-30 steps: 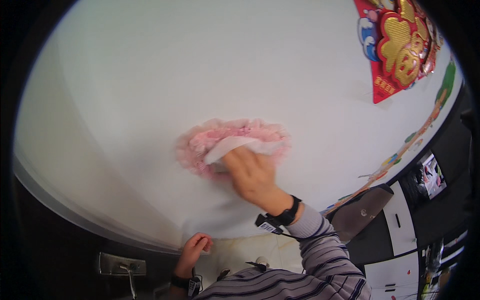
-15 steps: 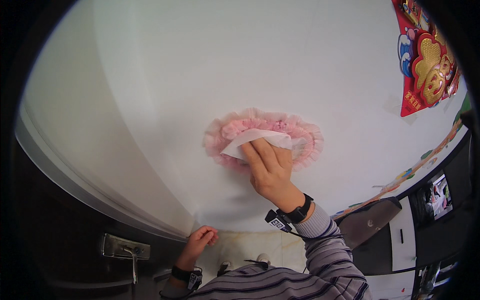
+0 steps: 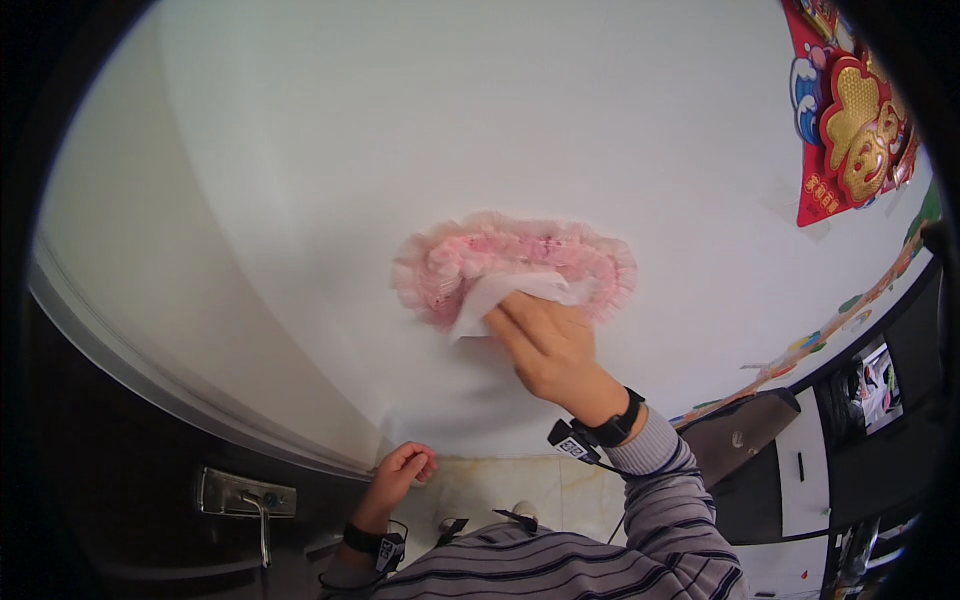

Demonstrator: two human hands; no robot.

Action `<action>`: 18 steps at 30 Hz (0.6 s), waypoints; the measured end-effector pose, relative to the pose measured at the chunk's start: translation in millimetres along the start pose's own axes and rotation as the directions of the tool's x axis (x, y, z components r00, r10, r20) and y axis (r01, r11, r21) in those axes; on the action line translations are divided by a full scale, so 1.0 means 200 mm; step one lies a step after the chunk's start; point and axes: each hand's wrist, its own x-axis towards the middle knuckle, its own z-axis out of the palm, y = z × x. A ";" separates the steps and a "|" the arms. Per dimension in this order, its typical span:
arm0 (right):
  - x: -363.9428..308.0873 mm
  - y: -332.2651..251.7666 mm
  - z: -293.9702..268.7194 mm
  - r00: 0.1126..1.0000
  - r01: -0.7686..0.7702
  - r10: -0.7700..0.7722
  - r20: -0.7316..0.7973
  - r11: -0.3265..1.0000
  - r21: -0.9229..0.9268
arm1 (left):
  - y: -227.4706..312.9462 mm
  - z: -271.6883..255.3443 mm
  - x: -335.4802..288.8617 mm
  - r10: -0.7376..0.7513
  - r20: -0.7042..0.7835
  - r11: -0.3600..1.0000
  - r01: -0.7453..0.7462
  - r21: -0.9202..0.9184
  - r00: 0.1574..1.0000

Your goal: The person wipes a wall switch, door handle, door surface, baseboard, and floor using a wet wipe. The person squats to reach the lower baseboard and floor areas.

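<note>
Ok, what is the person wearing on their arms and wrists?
Both hands are bare. The right hand has a black wristband with a small tag; the striped grey sleeve begins just behind it. The left hand has a black wristband too, with a thin cable.

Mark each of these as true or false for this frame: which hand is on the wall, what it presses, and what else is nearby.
1. The right hand presses a white tissue against the pink smear on the white wall. True.
2. The left hand is also wiping the smear. False: it is curled loosely, low down near the wall's bottom edge, away from the smear.
3. A red and gold decoration hangs at the upper right. True.
4. The right wrist is bare. False: it wears a black wristband.
5. The door handle is above the smear. False: it is at lower left.
</note>
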 end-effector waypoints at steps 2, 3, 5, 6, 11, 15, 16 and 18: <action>-0.05 0.03 -0.08 0.999 -0.044 0.044 -0.008 0.999 -0.030 | -0.01 0.00 0.00 0.000 -0.025 1.000 0.000 0.000 1.000; -0.07 0.05 -0.10 0.999 -0.046 0.046 -0.013 0.996 -0.077 | -0.01 -0.01 -0.01 0.001 -0.038 1.000 -0.001 -0.005 0.999; -0.10 0.06 -0.11 0.995 -0.062 0.051 -0.081 0.988 -0.145 | -0.01 -0.01 -0.02 -0.001 -0.049 1.000 0.000 -0.008 0.999; -0.11 0.06 -0.10 0.998 -0.044 0.037 -0.050 0.989 -0.142 | -0.01 -0.01 -0.02 -0.001 -0.044 1.000 0.000 -0.006 0.999; -0.14 0.06 0.00 1.000 -0.015 0.014 -0.013 0.994 -0.107 | -0.01 -0.01 -0.04 -0.012 -0.035 1.000 0.012 0.004 0.999; -0.20 0.07 0.01 1.000 0.002 -0.005 -0.024 0.993 -0.116 | -0.03 -0.03 -0.04 0.002 -0.049 1.000 -0.001 0.012 0.999; -0.22 0.07 0.00 0.999 -0.001 -0.004 -0.041 0.992 -0.123 | -0.03 -0.03 -0.05 0.019 -0.053 1.000 -0.018 0.020 0.998; -0.25 0.07 -0.02 1.000 -0.004 0.001 -0.025 0.993 -0.117 | -0.04 -0.05 -0.05 -0.002 -0.064 1.000 0.002 0.006 0.998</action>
